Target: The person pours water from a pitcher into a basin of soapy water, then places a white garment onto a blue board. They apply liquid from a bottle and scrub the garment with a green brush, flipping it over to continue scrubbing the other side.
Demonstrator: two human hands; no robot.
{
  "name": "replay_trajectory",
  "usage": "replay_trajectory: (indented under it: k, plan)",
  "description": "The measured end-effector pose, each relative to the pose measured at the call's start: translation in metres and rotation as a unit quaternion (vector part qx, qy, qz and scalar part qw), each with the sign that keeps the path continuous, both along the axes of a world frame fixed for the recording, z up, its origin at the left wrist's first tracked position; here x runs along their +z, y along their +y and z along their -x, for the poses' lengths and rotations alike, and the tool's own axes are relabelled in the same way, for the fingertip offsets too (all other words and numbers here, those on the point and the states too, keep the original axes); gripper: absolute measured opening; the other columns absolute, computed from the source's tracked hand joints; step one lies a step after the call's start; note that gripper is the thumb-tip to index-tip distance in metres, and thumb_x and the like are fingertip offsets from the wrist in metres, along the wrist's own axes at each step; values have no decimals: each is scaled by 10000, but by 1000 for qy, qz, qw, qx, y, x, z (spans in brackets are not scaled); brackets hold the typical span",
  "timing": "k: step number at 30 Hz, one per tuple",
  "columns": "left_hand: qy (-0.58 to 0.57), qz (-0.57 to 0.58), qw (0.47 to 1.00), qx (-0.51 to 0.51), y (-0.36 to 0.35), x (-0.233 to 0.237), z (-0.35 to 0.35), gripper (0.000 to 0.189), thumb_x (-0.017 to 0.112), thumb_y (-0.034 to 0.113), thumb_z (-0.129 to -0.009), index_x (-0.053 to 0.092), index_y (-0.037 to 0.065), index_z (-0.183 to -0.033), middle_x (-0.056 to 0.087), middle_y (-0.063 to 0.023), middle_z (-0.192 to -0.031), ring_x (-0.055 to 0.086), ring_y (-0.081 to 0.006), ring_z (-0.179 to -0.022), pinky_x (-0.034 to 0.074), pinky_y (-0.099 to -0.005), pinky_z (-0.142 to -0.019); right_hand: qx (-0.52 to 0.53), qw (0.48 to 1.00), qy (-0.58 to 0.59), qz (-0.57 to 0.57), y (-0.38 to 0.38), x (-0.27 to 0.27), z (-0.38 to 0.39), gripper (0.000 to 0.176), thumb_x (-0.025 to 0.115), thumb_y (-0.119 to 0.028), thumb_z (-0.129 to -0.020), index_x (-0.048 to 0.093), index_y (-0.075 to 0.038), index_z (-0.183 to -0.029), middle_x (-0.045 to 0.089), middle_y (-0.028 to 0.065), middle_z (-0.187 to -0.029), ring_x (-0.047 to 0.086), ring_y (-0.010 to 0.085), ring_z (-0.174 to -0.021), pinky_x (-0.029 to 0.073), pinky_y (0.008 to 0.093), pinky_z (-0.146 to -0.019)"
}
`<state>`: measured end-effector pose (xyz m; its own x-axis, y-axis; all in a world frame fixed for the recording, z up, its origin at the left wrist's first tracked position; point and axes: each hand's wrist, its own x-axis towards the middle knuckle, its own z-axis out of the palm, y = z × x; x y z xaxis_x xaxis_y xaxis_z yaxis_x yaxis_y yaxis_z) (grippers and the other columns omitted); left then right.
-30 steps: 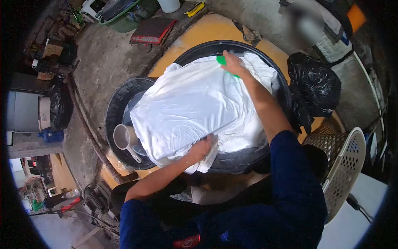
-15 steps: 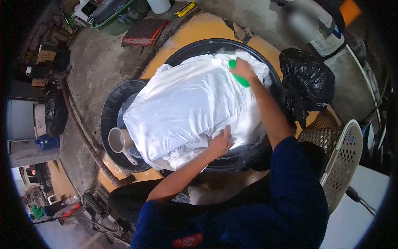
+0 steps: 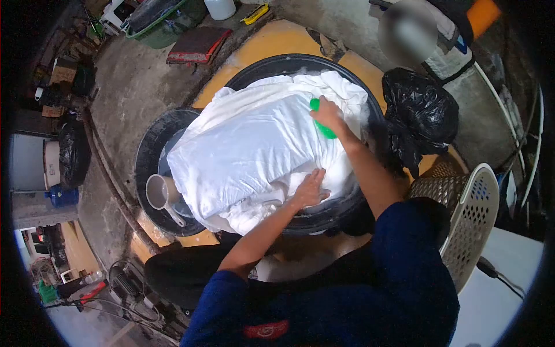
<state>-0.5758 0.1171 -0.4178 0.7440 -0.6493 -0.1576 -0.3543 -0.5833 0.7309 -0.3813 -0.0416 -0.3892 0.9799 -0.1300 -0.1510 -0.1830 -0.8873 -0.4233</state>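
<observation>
A large white cloth [image 3: 237,147] lies over a black tub [image 3: 260,70], its middle drawn smooth over a flat, roughly rectangular shape hidden beneath. My right hand [image 3: 329,113] grips a green brush [image 3: 324,130], pressed to the cloth on its right side; the brush's underside is out of sight. Lower down, my left hand [image 3: 310,189] rests on the bunched near edge of the cloth with its fingers spread. Folds of wet-looking fabric gather around both hands.
A smaller dark basin [image 3: 148,150] with a handled dipper [image 3: 157,192] stands left of the tub. On the right are a black plastic bag [image 3: 422,107] and a cream perforated basket [image 3: 477,208]. A person [image 3: 448,66] is beyond the bag. A pole [image 3: 110,173] lies at left.
My right hand has drawn the green brush down and slightly left across the cloth. My left hand stays at the near edge, its fingers spread wider. The view has shifted slightly.
</observation>
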Motion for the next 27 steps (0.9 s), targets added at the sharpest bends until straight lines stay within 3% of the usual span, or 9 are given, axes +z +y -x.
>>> replay_trajectory:
  k: [3,8,10,13,16,20,23,24,27]
  plan:
    - [14,40,996,-73,24,-2,-9,662,619,258,-755,302,44,-1294,409,-222,-1250,424,-395,-1117,363,-419,-940,27,999,-4,27,-4,17,19,457,642,-297,-677,460,-92,-1042,605,178,-921,584,338,-898,465,436,-741]
    - [-38,-142,987,-59,72,42,14,552,562,254,-793,362,93,-1281,461,-197,-1220,407,-358,-1162,331,-485,-956,130,978,-145,68,-31,-10,17,384,647,-220,-662,456,-83,-966,601,152,-848,584,332,-838,457,447,-695]
    - [-49,-149,985,-76,95,59,26,522,561,270,-794,400,84,-1255,467,-196,-1214,383,-358,-1187,323,-499,-956,77,984,-146,61,-41,-8,17,360,641,-203,-658,452,-77,-937,595,149,-825,579,335,-821,452,451,-689]
    - [-79,-290,950,-88,112,102,34,490,533,357,-806,463,70,-1197,471,-179,-1220,404,-358,-1150,346,-486,-910,50,996,-71,29,-37,17,27,398,639,-225,-663,464,-55,-977,595,184,-887,577,347,-867,459,432,-730]
    - [-163,-208,964,-22,147,83,36,465,491,435,-814,557,64,-1085,515,-142,-1161,458,-336,-1048,355,-476,-850,60,997,43,7,-23,27,40,442,648,-252,-674,475,-31,-1016,589,207,-975,576,350,-922,469,415,-771]
    - [-84,-249,960,-94,147,105,32,406,465,434,-820,651,77,-866,573,-125,-1004,482,-339,-942,349,-428,-851,52,996,67,41,-32,16,76,509,651,-304,-677,463,-46,-1074,578,201,-1015,553,346,-974,446,417,-818]
    - [-34,-208,964,-162,154,89,24,321,518,343,-801,627,77,-944,571,-137,-1012,490,-356,-923,367,-409,-846,24,999,27,36,-48,21,83,485,648,-298,-680,468,-54,-1060,580,188,-1005,553,338,-971,435,421,-827]
    - [-59,-70,993,-80,154,111,33,308,567,197,-766,562,47,-1035,542,-170,-1047,492,-366,-927,384,-414,-849,20,999,10,33,-51,17,83,465,647,-290,-681,472,-54,-1042,582,184,-999,556,336,-965,433,422,-826]
    - [-108,-122,986,47,172,127,51,401,599,191,-771,507,32,-1128,479,-221,-1133,488,-358,-1030,406,-403,-908,20,999,-11,50,-52,15,83,435,638,-270,-683,480,-72,-1037,583,167,-991,558,326,-956,434,424,-820]
